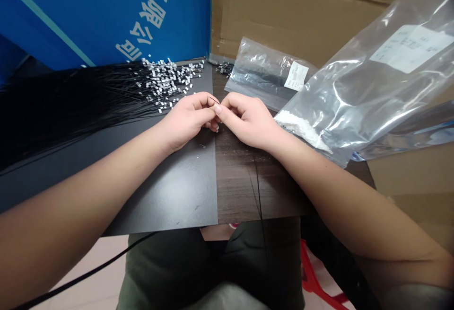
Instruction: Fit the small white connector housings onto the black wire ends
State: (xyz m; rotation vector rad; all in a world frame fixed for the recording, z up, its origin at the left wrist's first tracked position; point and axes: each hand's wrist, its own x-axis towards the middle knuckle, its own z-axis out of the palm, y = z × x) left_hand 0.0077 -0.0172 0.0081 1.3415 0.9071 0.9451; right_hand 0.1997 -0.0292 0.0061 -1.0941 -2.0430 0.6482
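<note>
Left hand and right hand pinching thin black wire at fingertips. Right poly bag holds white bits; far poly bag holds dark wires.

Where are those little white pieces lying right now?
In the head view, the little white pieces lie heaped on the dark board at the far ends of the black wires, just beyond the left hand and below the blue printed panel.

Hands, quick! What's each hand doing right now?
Left hand: closed, fingertips pinched on a thin black wire.
Right hand: closed, fingertips pinched against the left hand; can't tell if it holds the wire too.
</note>
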